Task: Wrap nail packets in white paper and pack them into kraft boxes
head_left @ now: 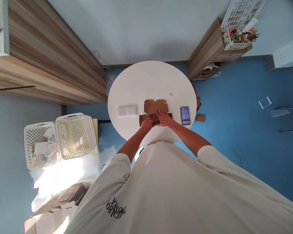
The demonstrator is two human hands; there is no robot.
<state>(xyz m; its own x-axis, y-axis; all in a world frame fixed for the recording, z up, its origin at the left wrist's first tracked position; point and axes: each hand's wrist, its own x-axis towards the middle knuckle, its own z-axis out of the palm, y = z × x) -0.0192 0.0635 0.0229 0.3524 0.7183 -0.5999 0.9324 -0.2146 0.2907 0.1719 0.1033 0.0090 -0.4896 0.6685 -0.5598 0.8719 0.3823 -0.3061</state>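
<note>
A flat kraft cardboard box blank [155,106] lies mid-way across the round white desk [148,81], its near flap beneath the left hand [146,124] and right hand [163,117], fingers spread apart on the card, not clamped.

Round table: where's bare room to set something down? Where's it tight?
Most room: far part of the round white table, beyond the cardboard box blank. Narrower gaps flank the blank, towards the white packet and phone. Tight at the blank, under the left hand and right hand.

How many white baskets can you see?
3. One white basket and another stand together at left; a third, holding flowers, sits on the wooden cabinet at top right.
</note>
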